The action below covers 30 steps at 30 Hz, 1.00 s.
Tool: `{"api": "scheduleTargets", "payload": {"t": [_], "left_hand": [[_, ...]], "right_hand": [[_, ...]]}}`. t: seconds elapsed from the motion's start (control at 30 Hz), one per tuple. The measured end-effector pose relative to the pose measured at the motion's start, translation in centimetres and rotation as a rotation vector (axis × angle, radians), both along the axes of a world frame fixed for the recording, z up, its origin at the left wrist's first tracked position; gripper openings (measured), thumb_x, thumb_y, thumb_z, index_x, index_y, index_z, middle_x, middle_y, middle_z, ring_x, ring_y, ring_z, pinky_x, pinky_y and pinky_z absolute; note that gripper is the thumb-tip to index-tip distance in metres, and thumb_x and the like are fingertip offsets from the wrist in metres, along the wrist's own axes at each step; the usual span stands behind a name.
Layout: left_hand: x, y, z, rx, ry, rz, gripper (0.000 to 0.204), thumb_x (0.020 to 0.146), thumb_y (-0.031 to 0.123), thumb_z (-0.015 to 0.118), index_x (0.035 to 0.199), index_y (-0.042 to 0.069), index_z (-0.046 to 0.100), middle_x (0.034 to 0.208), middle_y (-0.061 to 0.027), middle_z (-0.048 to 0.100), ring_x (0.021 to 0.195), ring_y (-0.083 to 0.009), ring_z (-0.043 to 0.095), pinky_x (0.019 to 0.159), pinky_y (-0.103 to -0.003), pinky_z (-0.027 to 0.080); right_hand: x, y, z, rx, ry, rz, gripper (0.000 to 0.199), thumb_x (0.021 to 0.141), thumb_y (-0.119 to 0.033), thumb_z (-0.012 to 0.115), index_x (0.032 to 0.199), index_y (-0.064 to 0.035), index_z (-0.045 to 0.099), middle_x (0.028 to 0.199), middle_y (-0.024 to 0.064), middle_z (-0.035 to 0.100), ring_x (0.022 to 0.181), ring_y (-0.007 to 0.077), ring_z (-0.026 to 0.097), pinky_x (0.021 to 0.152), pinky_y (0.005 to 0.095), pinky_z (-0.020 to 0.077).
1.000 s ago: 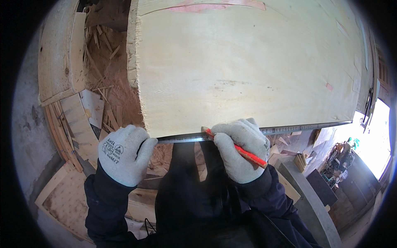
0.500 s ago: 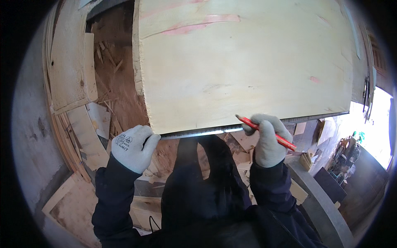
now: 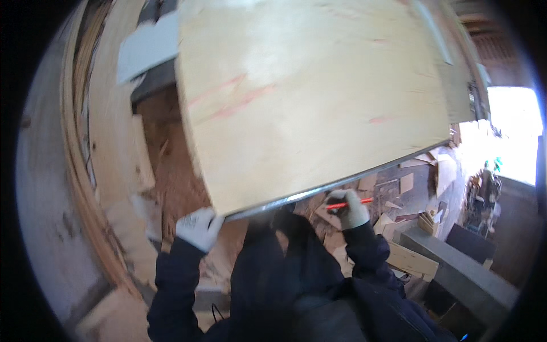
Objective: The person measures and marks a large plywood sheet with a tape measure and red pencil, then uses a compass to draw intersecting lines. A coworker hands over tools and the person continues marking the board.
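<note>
A large pale plywood sheet (image 3: pixel 325 125) with pinkish streaks lies in front of me. Along its near edge runs a long metal ruler (image 3: pixel 293 198), catching the light. My left hand (image 3: pixel 196 228), in a whitish work glove, is closed on the ruler's left end at the sheet's near left corner; its fingertips are blurred. My right hand (image 3: pixel 354 212), gloved alike, grips a red pencil (image 3: pixel 361 202) lying nearly level across the fingers. That hand hangs just below the near edge, apart from sheet and ruler.
Wood offcuts (image 3: pixel 406 182) litter the floor below the sheet. Long boards (image 3: pixel 117 114) stand along the left wall, beside a pale grey panel (image 3: pixel 149 47). A grey beam (image 3: pixel 456 265) lies at the lower right, near a bright opening (image 3: pixel 510 119).
My right hand has drawn back from the sheet's edge, and the pencil tip no longer lies over it. The view has tilted, and the left hand stays at the corner.
</note>
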<state>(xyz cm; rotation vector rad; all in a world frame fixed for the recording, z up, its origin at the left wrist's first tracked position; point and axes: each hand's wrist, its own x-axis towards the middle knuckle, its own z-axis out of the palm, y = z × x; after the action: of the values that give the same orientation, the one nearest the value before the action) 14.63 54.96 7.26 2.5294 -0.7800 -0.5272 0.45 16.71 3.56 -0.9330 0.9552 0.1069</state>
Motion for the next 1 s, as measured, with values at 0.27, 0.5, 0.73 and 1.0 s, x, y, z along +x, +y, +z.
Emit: {"api": "scheduleTargets", "payload": {"t": [0.27,0.5,0.73,1.0], "left_hand": [[-1.6,-0.9,6.3,0.128,0.462,0.085,0.026,0.093,0.03,0.059,0.083,0.008,0.067,0.074,-0.0132,0.063,0.071,-0.0324,0.064,0.066,-0.043,0.05],[0.5,-5.3,8.7,0.06,0.388,0.025,0.025,0.091,0.029,0.061,0.084,0.005,0.069,0.074,-0.0125,0.065,0.07,-0.0294,0.067,0.065,-0.039,0.051],[4.5,-12.1,8.1,0.082,0.178,-0.115,0.021,0.094,0.026,0.058,0.086,0.009,0.068,0.08,-0.0106,0.066,0.072,-0.0323,0.066,0.066,-0.043,0.05],[10.6,-20.9,7.9,0.147,0.36,0.2,0.027,0.097,0.027,0.052,0.085,0.007,0.066,0.076,-0.0127,0.065,0.071,-0.0334,0.066,0.067,-0.045,0.05]], "right_hand": [[0.4,-3.9,3.6,-0.196,-0.071,-0.209,0.024,0.092,-0.02,0.058,0.094,0.0002,0.069,0.089,0.0097,0.07,0.074,0.0184,0.065,0.065,0.0297,0.0533],[3.8,-7.1,5.4,-0.221,-0.147,-0.281,0.032,0.094,-0.028,0.055,0.09,0.0007,0.068,0.088,0.0139,0.072,0.066,0.0186,0.067,0.056,0.0273,0.054],[10.5,-10.2,6.5,-0.106,-0.063,0.003,0.041,0.095,-0.037,0.054,0.101,0.0001,0.071,0.096,0.012,0.074,0.073,0.0204,0.069,0.062,0.0299,0.0555],[21.3,-17.9,5.1,0.015,-0.066,0.001,0.037,0.094,-0.032,0.055,0.096,0.0008,0.072,0.09,0.0113,0.073,0.071,0.0208,0.068,0.059,0.0295,0.051]]}}
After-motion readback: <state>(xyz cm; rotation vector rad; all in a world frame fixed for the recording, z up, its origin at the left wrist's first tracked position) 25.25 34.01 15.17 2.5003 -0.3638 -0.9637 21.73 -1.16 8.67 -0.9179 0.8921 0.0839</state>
